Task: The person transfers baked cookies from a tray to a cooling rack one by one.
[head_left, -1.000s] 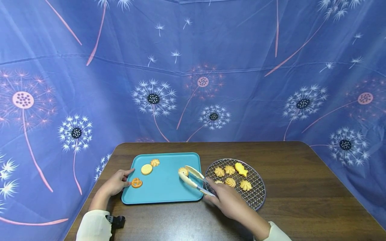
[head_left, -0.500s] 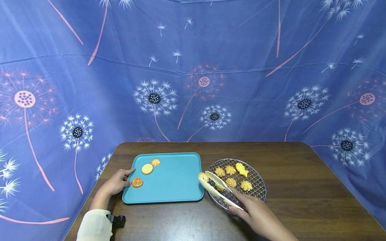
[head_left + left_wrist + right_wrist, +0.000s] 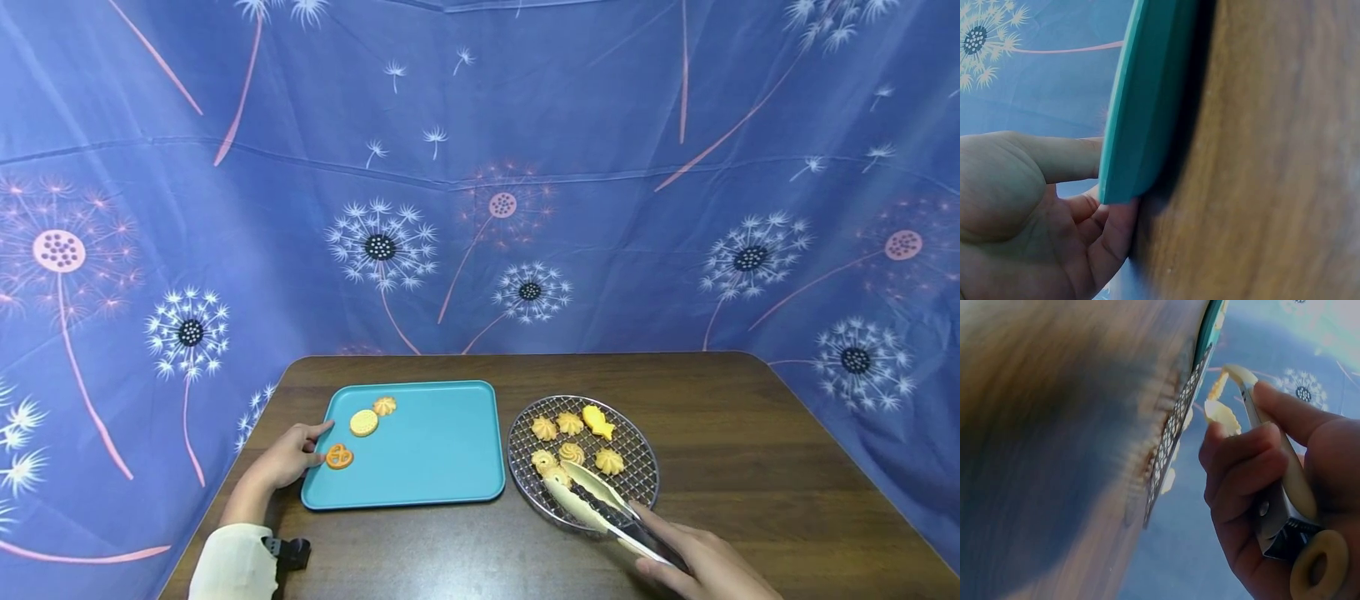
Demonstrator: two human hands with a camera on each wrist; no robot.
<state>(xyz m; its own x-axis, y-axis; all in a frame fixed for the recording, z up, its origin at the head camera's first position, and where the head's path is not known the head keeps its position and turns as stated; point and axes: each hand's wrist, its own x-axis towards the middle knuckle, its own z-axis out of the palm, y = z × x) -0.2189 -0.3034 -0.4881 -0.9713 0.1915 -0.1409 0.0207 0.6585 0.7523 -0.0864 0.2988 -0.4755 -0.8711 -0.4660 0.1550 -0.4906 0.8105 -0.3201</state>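
Note:
My left hand (image 3: 288, 457) grips the left rim of a teal tray (image 3: 431, 446); in the left wrist view the thumb and fingers lie on either side of its edge. On the tray are a pretzel (image 3: 340, 456), a round yellow cracker (image 3: 363, 422) and a fluted cookie (image 3: 385, 406). My right hand (image 3: 701, 558) holds cream-tipped tongs (image 3: 579, 507), fingers wrapped round the handles in the right wrist view. Between the tong tips is a cookie (image 3: 557, 477), over the front left of a round wire rack (image 3: 637, 468), overlapping a ring-shaped cookie (image 3: 543, 460) in the head view.
Several cookies lie on the rack, among them a fish-shaped one (image 3: 597, 422) at the back and a fluted one (image 3: 609, 461) at the right. Tray and rack stand side by side on a wooden table (image 3: 750, 467). Behind hangs a blue dandelion-print cloth (image 3: 615, 250).
The tongs have carried the cookie from the tray's right side over to the wire rack, my right hand moving right and toward me. My left hand stays on the tray rim.

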